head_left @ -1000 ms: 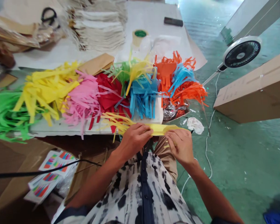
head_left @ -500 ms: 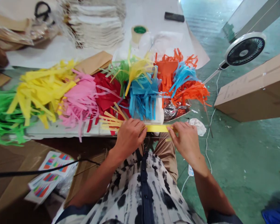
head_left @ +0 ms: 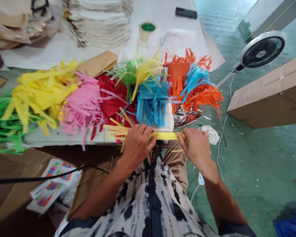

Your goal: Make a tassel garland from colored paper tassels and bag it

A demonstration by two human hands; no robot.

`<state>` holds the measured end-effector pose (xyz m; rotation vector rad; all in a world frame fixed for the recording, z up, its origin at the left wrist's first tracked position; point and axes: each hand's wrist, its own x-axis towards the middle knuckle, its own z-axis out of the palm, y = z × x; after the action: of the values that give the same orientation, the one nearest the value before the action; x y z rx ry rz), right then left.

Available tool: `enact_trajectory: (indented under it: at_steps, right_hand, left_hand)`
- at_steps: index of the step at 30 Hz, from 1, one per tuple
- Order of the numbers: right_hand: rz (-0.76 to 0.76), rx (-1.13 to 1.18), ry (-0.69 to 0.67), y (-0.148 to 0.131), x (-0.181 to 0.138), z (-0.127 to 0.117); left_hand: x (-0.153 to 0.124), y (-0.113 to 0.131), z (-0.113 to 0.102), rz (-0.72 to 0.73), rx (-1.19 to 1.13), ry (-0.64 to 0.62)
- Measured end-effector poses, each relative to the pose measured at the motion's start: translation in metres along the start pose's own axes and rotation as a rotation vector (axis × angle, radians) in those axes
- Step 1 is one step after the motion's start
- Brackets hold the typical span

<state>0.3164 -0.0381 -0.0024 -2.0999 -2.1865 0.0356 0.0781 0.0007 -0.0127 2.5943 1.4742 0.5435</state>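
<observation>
A yellow paper tassel (head_left: pixel 165 135) is stretched level between my hands at the table's front edge. My left hand (head_left: pixel 139 141) is closed round its left part, and fringed strips fan out to the left past the knuckles. At the other end, the thumb and fingers of my right hand (head_left: pixel 196 144) pinch the rolled band. Just beyond my hands lie blue tassels (head_left: pixel 151 105) and red fringed paper (head_left: pixel 112 98). A few loose yellow strips dangle below my hands.
Pink (head_left: pixel 82 102), yellow (head_left: pixel 41 89), green (head_left: pixel 5 118) and orange fringes (head_left: pixel 202 95) line the table. Behind them stand a tape roll (head_left: pixel 143 36) and a stack of white bundles (head_left: pixel 101 28). A fan (head_left: pixel 262 52) and a cardboard box (head_left: pixel 268 95) are on the right.
Both hands keep their hold on the yellow tassel and have barely moved. A yellow strip now hangs below my left hand, and another shows more plainly beneath the right. The view has shifted slightly.
</observation>
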Motion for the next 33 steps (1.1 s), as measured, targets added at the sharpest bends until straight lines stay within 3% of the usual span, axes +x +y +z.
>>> enact_trajectory:
  at_steps: [3, 7, 9, 14, 18, 20, 23, 25, 29, 33]
  right_hand:
    - [0.007, -0.003, 0.151, -0.008, -0.007, -0.001]
    - [-0.274, 0.088, 0.316, -0.017, -0.025, 0.010]
    - [-0.353, 0.113, 0.327, -0.013, -0.036, 0.018]
    - [-0.277, 0.056, 0.328, 0.010, -0.053, 0.022]
    - [-0.267, 0.064, 0.333, 0.010, -0.051, 0.017]
    - [-0.256, 0.068, 0.356, 0.006, -0.050, 0.016]
    - [-0.259, 0.072, 0.369, -0.001, -0.050, 0.014]
    - [-0.251, 0.076, 0.372, -0.004, -0.052, 0.013]
    - [-0.207, 0.072, 0.324, -0.010, -0.051, 0.013]
    - [-0.310, 0.125, 0.337, -0.011, -0.043, 0.023]
  left_hand:
    - [-0.001, 0.004, 0.003, 0.174, -0.020, 0.089]
    - [-0.002, 0.011, 0.009, 0.382, -0.023, 0.126]
    - [-0.005, 0.009, 0.010, 0.387, -0.020, 0.132]
    - [-0.023, -0.020, -0.008, 0.304, -0.046, 0.124]
    - [-0.029, -0.034, -0.028, 0.086, 0.042, 0.342]
    - [-0.028, -0.023, -0.029, 0.123, -0.001, 0.391]
    - [-0.023, 0.004, -0.013, 0.354, -0.157, 0.211]
    - [-0.021, 0.017, 0.003, 0.411, -0.185, 0.114]
    - [-0.024, 0.019, 0.023, 0.392, -0.195, 0.128]
    - [-0.029, 0.009, 0.022, 0.390, -0.227, 0.153]
